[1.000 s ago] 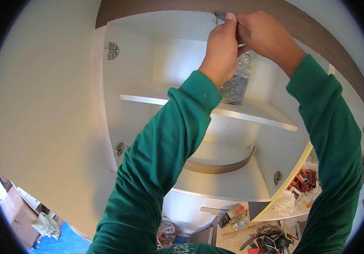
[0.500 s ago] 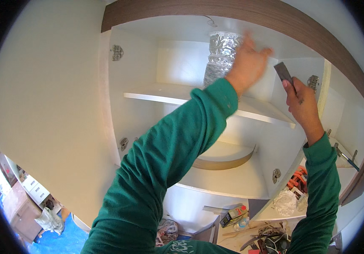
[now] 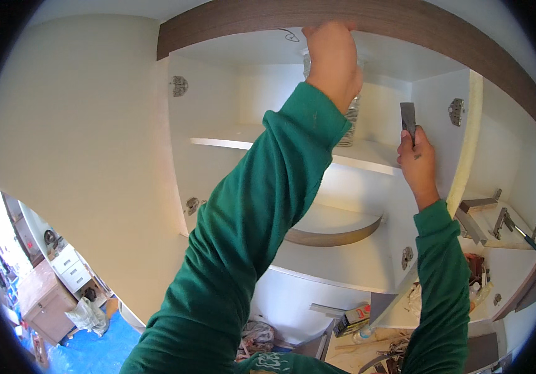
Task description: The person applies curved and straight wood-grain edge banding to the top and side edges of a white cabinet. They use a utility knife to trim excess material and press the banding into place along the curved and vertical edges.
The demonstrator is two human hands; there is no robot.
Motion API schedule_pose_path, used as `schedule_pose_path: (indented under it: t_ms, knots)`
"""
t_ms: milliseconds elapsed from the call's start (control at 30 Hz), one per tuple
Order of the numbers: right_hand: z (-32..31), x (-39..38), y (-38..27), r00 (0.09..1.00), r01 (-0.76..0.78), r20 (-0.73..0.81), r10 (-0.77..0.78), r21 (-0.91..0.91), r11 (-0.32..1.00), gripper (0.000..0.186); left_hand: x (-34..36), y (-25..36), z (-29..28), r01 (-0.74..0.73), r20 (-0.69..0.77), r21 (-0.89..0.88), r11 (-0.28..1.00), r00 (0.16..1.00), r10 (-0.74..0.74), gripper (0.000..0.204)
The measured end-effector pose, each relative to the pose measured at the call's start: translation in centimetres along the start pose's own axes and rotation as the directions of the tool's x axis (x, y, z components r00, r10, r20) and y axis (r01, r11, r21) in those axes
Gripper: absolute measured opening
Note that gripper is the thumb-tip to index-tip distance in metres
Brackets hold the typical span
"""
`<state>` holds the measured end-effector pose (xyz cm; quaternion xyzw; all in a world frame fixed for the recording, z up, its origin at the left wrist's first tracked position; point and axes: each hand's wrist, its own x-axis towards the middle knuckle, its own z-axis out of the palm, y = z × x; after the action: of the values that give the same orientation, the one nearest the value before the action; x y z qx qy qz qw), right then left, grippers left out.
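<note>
My left hand (image 3: pixel 332 62) reaches up into the cabinet's top opening, at the lower edge of a brown wood-grain strip (image 3: pixel 261 23). Its back faces me, its fingertips are hidden, and I cannot tell what they grip. Behind it, partly covered, a silver ribbed foil duct (image 3: pixel 350 128) stands on the white shelf (image 3: pixel 367 157). My right hand (image 3: pixel 419 163) is closed round the lower end of a dark, flat, narrow piece (image 3: pixel 408 114) that points upward; its exact kind is not clear. This hand is in front of the cabinet's right side, near a metal hinge plate (image 3: pixel 457 112).
A curved brown strip (image 3: pixel 336 237) lies on the cabinet's lower shelf. At the right, a hammer (image 3: pixel 523 235) and metal brackets rest in an open side compartment. Below are a box (image 3: pixel 352 320), a bottle (image 3: pixel 362 335) and tools. Blue sheeting (image 3: pixel 96 349) covers the floor at the lower left.
My left hand has moved up and left from beside the foil duct to the brown strip. My right hand has moved slightly down and left, still gripping the dark flat piece. My view has shifted a little.
</note>
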<state>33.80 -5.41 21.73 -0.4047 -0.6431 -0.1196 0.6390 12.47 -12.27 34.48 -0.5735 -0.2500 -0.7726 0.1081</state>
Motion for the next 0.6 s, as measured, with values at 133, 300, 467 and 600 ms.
schedule_pose_path:
  t_ms: [133, 300, 467, 600]
  knots:
    - [0.8, -0.6, 0.0, 0.994, 0.063, -0.086, -0.065, -0.023, 0.998, 0.019, 0.7, 1.3, -2.2, -0.246, 0.185, 0.441, 0.863, 0.966, 0.181, 0.037]
    - [1.2, -0.6, 0.4, 0.992, 0.045, -0.123, -0.042, 0.025, 0.999, 0.020, 2.5, -1.0, -0.6, 0.277, 0.112, -0.680, 0.679, 0.954, -0.276, 0.034]
    - [0.9, -0.7, 1.0, 0.989, 0.042, -0.138, -0.044, -0.012, 0.999, 0.020, -0.3, 3.7, 1.7, 0.350, 0.180, -0.913, 0.208, 0.805, -0.566, 0.034]
    - [1.2, -0.8, -0.4, 0.991, 0.031, -0.129, -0.029, 0.017, 0.999, 0.020, -1.6, 3.3, 4.1, 0.441, 0.347, -0.828, 0.345, 0.888, -0.303, 0.032]
